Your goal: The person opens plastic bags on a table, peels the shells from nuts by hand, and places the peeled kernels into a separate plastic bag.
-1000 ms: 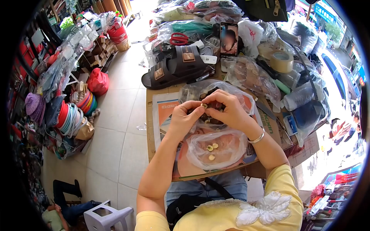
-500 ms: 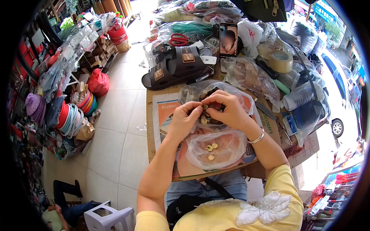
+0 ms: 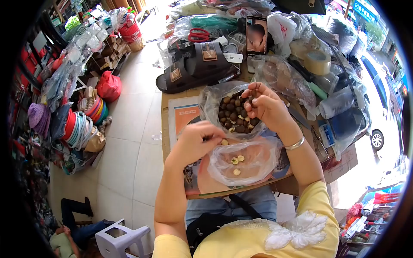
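My left hand, a little blurred, has its fingers closed above the left rim of a clear plastic bag. A pale peeled kernel shows at its fingertips. Several pale kernels lie in that bag, one with a greenish patch. My right hand is raised at the right side of a second clear bag full of brown-shelled nuts. Its curled fingers hold a dark brown piece, a nut or shell, partly hidden by them.
Dark sandals, red-handled scissors, a phone and a tape roll lie across the table's back. Pliers are at the right. A plastic stool and a seated person are at lower left.
My hands were together over the nuts and have parted. The left moved down and left with the pale kernel, the right moved up and right. More brown nuts are now visible.
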`<state>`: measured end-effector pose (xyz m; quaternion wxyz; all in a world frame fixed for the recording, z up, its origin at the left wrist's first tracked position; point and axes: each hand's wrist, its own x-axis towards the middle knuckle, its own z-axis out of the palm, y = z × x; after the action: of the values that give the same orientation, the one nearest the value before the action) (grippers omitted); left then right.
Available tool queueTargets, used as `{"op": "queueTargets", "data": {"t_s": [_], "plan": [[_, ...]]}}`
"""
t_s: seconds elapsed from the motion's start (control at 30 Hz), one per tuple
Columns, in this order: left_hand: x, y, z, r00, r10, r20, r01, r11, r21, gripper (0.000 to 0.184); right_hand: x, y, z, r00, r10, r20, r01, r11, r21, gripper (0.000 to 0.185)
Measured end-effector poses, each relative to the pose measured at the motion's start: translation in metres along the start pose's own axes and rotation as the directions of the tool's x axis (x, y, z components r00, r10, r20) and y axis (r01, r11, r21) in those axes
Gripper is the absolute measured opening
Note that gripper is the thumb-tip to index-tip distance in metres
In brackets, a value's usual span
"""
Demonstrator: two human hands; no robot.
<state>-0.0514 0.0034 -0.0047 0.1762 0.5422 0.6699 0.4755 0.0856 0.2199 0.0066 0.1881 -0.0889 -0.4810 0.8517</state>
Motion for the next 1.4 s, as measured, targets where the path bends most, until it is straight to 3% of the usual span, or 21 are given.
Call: {"op": "queueTargets", "data": {"t_s": [0.07,0.17,0.23,0.27,0.3,0.33,0.37,0.43,0.47,0.5,0.57,0.6,0.77,1.03,1.2,1.4], "plan": [[-0.006,-0.001,0.004,0.992,0.068,0.11,-0.088,0.979,0.186,0.024,0.002,-0.001,-0.007,0.999,0.049,-0.002,-0.049,0.996,0.076,0.021],[-0.006,0.0,0.013,0.995,0.029,0.098,-0.056,0.956,0.288,0.022,0.001,-0.002,-0.014,0.991,0.074,0.11,-0.079,0.996,0.037,0.013],[-0.004,0.003,0.015,0.995,0.022,0.094,-0.052,0.946,0.321,0.022,-0.002,-0.003,-0.017,0.985,0.144,0.092,-0.107,0.94,-0.322,0.013],[-0.002,0.005,0.015,0.996,0.016,0.088,-0.046,0.935,0.353,0.022,-0.004,-0.001,-0.012,0.986,0.14,0.091,-0.104,0.941,-0.322,0.013],[-0.002,0.004,0.016,0.996,0.018,0.089,-0.048,0.934,0.355,0.022,-0.007,0.004,-0.003,0.983,-0.054,0.176,0.151,0.784,-0.602,0.014],[-0.002,0.002,0.017,0.997,0.013,0.08,-0.041,0.932,0.359,0.023,-0.009,0.009,0.005,0.927,-0.205,0.313,0.375,0.495,-0.784,0.016],[-0.002,0.001,0.017,0.997,0.009,0.071,-0.034,0.931,0.364,0.023,-0.01,0.011,0.008,0.926,-0.209,0.314,0.377,0.496,-0.782,0.016],[-0.003,0.007,0.012,1.0,-0.006,0.0,0.006,0.957,0.29,0.023,-0.011,0.014,0.012,0.879,-0.155,0.45,0.457,0.006,-0.89,0.012],[-0.004,0.011,0.01,0.997,-0.027,-0.069,0.041,0.978,0.205,0.023,-0.012,0.015,0.015,0.903,-0.093,0.419,0.413,-0.078,-0.907,0.015],[-0.007,0.02,0.006,0.998,-0.023,-0.063,0.036,0.978,0.207,0.023,-0.012,0.014,0.017,0.904,-0.099,0.416,0.41,-0.079,-0.909,0.015],[-0.016,0.041,-0.001,0.996,-0.048,0.076,0.039,0.992,0.122,0.025,-0.014,0.01,0.022,0.932,0.047,0.36,0.362,-0.207,-0.909,0.018],[-0.017,0.048,0.005,0.995,0.044,0.086,-0.059,0.982,0.181,0.023,-0.014,0.009,0.024,0.933,0.051,0.355,0.356,-0.248,-0.901,0.021],[-0.024,0.042,0.025,0.974,0.033,0.224,-0.103,0.946,0.309,0.022,-0.011,0.013,0.03,0.95,0.072,0.303,0.309,-0.324,-0.894,0.021],[-0.006,0.024,0.022,0.997,0.022,-0.076,0.011,0.912,0.41,0.023,-0.008,0.019,0.024,0.926,-0.006,0.377,0.36,-0.28,-0.89,0.014],[0.002,0.005,0.025,0.992,0.069,-0.11,0.004,0.833,0.554,0.015,-0.013,0.015,0.024,0.923,0.067,0.378,0.382,-0.271,-0.884,0.015],[-0.004,0.01,0.016,0.986,-0.123,-0.108,0.164,0.749,0.642,0.021,-0.015,0.015,0.025,0.883,0.084,0.462,0.47,-0.195,-0.861,0.018]]}}
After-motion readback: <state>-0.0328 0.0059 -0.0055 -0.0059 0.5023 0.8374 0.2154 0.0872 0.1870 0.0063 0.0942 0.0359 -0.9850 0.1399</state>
